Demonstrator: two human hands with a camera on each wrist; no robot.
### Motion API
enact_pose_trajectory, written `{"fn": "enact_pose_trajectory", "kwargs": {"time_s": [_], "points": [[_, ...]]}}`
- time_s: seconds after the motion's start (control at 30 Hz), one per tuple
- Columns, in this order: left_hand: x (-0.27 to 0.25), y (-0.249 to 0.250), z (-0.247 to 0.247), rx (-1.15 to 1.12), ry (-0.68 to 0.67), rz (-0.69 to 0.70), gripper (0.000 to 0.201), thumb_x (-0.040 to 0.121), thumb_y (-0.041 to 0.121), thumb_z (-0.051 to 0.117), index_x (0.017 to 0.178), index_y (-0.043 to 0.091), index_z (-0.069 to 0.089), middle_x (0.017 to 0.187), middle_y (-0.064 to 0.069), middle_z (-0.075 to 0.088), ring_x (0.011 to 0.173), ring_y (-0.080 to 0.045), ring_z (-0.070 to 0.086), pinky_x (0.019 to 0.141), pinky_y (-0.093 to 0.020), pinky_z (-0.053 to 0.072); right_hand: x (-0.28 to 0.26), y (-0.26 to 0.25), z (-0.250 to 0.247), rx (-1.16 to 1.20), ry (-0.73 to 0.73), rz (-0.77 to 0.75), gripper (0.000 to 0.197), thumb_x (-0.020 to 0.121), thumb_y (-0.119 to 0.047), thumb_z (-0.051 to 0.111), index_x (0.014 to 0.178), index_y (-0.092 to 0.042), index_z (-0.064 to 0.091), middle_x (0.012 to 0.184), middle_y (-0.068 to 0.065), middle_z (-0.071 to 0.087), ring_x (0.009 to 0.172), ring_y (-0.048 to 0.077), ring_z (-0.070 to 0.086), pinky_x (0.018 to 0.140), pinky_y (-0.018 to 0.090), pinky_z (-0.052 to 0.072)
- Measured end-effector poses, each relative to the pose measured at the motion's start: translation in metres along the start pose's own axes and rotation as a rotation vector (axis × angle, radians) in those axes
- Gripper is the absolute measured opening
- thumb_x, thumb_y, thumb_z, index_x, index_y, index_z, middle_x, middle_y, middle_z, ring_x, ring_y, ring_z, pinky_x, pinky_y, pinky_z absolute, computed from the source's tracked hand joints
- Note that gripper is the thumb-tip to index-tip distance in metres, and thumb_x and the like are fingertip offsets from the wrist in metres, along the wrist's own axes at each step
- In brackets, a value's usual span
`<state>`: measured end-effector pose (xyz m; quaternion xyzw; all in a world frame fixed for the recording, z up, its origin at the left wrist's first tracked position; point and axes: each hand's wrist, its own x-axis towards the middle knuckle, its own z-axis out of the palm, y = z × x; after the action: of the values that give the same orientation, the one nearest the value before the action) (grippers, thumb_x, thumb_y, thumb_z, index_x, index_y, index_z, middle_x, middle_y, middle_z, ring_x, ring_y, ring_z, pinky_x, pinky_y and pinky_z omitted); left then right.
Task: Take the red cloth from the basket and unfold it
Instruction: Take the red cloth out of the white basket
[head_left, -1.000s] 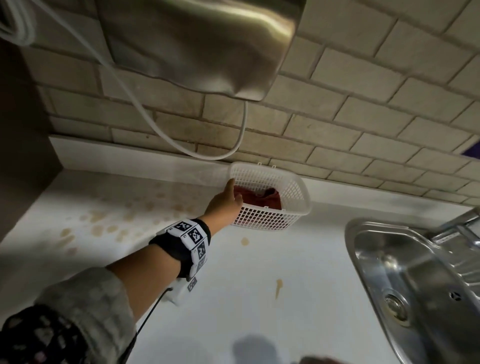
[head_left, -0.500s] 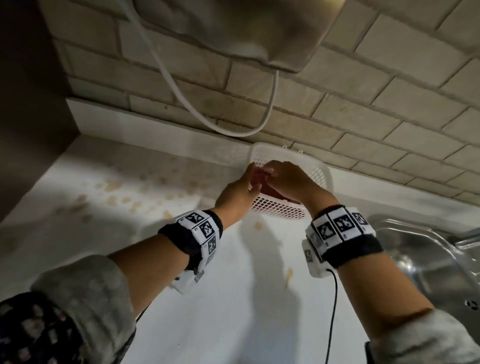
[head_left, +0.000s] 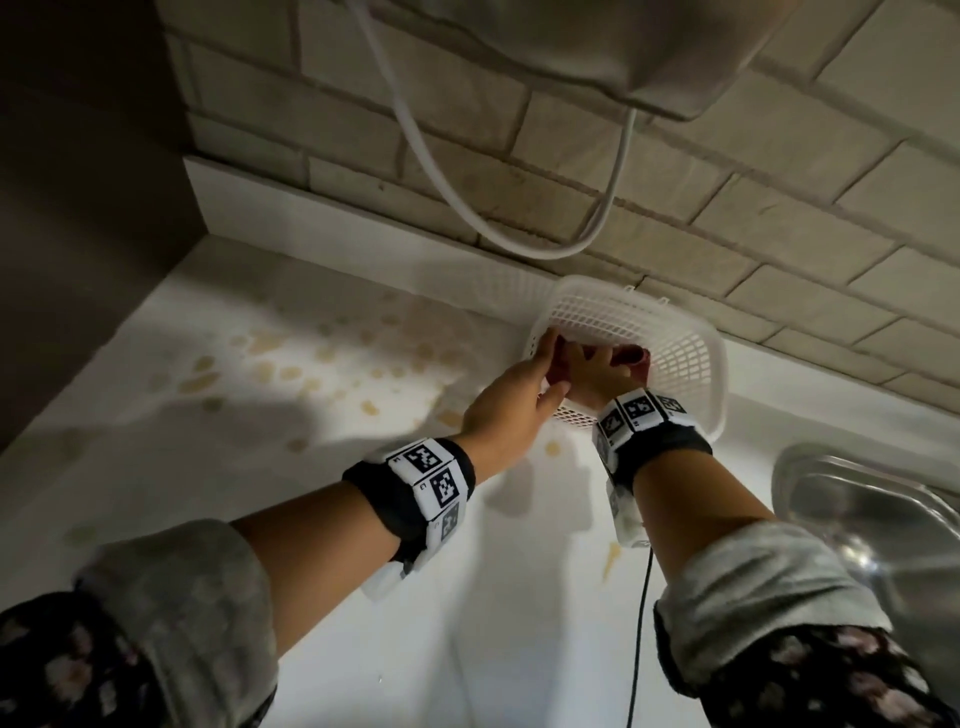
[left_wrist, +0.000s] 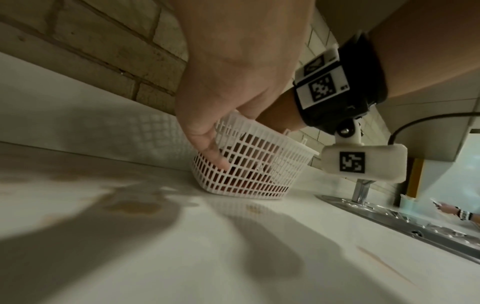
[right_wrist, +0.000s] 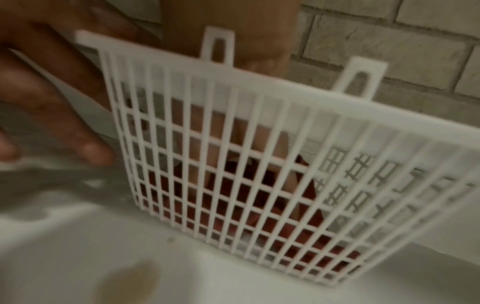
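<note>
A white lattice basket (head_left: 680, 358) stands on the counter against the tiled wall. The red cloth (head_left: 632, 357) lies folded inside it and shows through the lattice (right_wrist: 285, 216) in the right wrist view. My right hand (head_left: 597, 376) reaches down into the basket, and its fingers (right_wrist: 246, 144) curl on the cloth. My left hand (head_left: 519, 405) rests against the basket's left end from outside, fingers (right_wrist: 64, 123) straight and a fingertip (left_wrist: 217, 158) on the lattice wall (left_wrist: 246, 172). Most of the cloth is hidden by my hands.
A steel sink (head_left: 857, 519) lies to the right of the basket, its tap (left_wrist: 361, 189) behind it. A metal appliance (head_left: 623, 41) hangs on the wall above, with a white cable (head_left: 467, 208) looping down. Brown stains (head_left: 260, 364) mark the counter; a dark panel (head_left: 78, 208) closes the left.
My right hand has come in from below and gone into the basket onto the cloth. My left hand has stayed at the basket's left end. The view has moved closer.
</note>
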<state>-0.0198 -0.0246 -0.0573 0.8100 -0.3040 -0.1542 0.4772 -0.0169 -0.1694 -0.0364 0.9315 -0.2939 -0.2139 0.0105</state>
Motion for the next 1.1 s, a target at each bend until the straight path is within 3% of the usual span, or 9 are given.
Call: {"fn": "enact_pose_trajectory", "kwargs": {"time_s": [0.13, 0.2, 0.3, 0.4, 0.53, 0.63, 0.73, 0.87, 1.1], "points": [[0.003, 0.000, -0.001, 0.011, -0.008, -0.010, 0.067, 0.103, 0.039, 0.044, 0.157, 0.032, 0.005, 0.134, -0.009, 0.059, 0.101, -0.025, 0.062, 0.086, -0.037, 0.050, 0.007, 0.004, -0.002, 0.086, -0.032, -0.075, 0.078, 0.079, -0.070, 0.022, 0.133, -0.020, 0.047, 0.140, 0.020, 0.048, 0.130, 0.039, 0.045, 0.108, 0.054, 0.030], [0.001, 0.001, -0.002, 0.000, -0.010, -0.030, 0.067, 0.103, 0.040, 0.043, 0.157, 0.034, 0.005, 0.127, -0.009, 0.061, 0.090, -0.022, 0.060, 0.085, -0.036, 0.050, 0.014, 0.012, -0.001, 0.176, 0.011, -0.068, 0.079, 0.072, -0.077, 0.021, 0.114, -0.019, 0.053, 0.121, 0.019, 0.062, 0.117, 0.034, 0.056, 0.103, 0.048, 0.034], [0.004, 0.005, -0.006, 0.008, -0.045, -0.062, 0.068, 0.103, 0.040, 0.043, 0.157, 0.035, 0.003, 0.113, -0.015, 0.061, 0.089, -0.027, 0.060, 0.084, -0.042, 0.051, 0.008, 0.027, -0.010, 0.488, 0.071, -0.096, 0.030, 0.091, -0.024, 0.057, 0.115, -0.007, 0.053, 0.110, 0.016, 0.061, 0.096, 0.030, 0.060, 0.081, 0.030, 0.049], [0.015, 0.007, -0.012, 0.067, -0.097, -0.090, 0.069, 0.103, 0.045, 0.040, 0.157, 0.035, -0.002, 0.096, -0.013, 0.058, 0.082, -0.026, 0.059, 0.069, -0.037, 0.046, 0.011, 0.053, -0.021, 0.934, 0.074, -0.032, 0.028, 0.093, 0.000, 0.047, 0.120, -0.009, 0.049, 0.098, 0.018, 0.061, 0.072, 0.023, 0.059, 0.051, 0.025, 0.048], [0.026, 0.007, -0.017, 0.090, -0.123, -0.116, 0.070, 0.101, 0.053, 0.038, 0.156, 0.037, -0.002, 0.112, -0.016, 0.061, 0.096, -0.031, 0.062, 0.071, -0.033, 0.045, -0.011, 0.070, -0.051, 1.443, 0.096, -0.092, 0.032, 0.098, -0.004, 0.039, 0.094, -0.018, 0.068, 0.073, 0.012, 0.062, 0.061, 0.024, 0.058, 0.057, 0.031, 0.050], [0.031, 0.009, -0.018, 0.112, -0.122, -0.121, 0.071, 0.100, 0.056, 0.037, 0.157, 0.035, 0.000, 0.135, -0.020, 0.056, 0.111, -0.033, 0.061, 0.088, -0.041, 0.051, -0.025, 0.083, -0.071, 1.895, 0.092, -0.233, 0.028, 0.101, -0.009, 0.041, 0.100, -0.017, 0.068, 0.076, 0.005, 0.063, 0.063, 0.017, 0.061, 0.060, 0.026, 0.056], [0.032, 0.011, -0.019, 0.159, -0.121, -0.112, 0.070, 0.101, 0.055, 0.035, 0.157, 0.031, 0.001, 0.136, -0.018, 0.057, 0.104, -0.032, 0.063, 0.086, -0.044, 0.053, -0.029, 0.094, -0.085, 2.128, 0.034, -0.347, 0.021, 0.103, -0.016, 0.041, 0.111, -0.012, 0.060, 0.076, 0.004, 0.064, 0.064, 0.016, 0.061, 0.063, 0.027, 0.053], [0.032, 0.015, -0.019, 0.177, -0.117, -0.135, 0.069, 0.101, 0.054, 0.035, 0.157, 0.032, 0.000, 0.127, -0.017, 0.062, 0.075, -0.025, 0.062, 0.065, -0.037, 0.051, -0.048, 0.102, -0.105, 2.270, -0.171, -0.462, 0.026, 0.098, -0.013, 0.039, 0.119, -0.007, 0.053, 0.078, 0.005, 0.058, 0.072, 0.014, 0.054, 0.074, 0.024, 0.041], [0.023, 0.021, -0.027, 0.225, -0.124, -0.137, 0.062, 0.103, 0.054, 0.025, 0.156, 0.036, -0.001, 0.074, -0.008, 0.057, 0.066, -0.023, 0.057, 0.058, -0.034, 0.044, -0.099, 0.103, -0.135, 2.140, -0.045, -0.612, 0.029, 0.103, -0.021, 0.038, 0.129, -0.011, 0.049, 0.093, 0.000, 0.062, 0.089, 0.011, 0.056, 0.083, 0.023, 0.041]]}}
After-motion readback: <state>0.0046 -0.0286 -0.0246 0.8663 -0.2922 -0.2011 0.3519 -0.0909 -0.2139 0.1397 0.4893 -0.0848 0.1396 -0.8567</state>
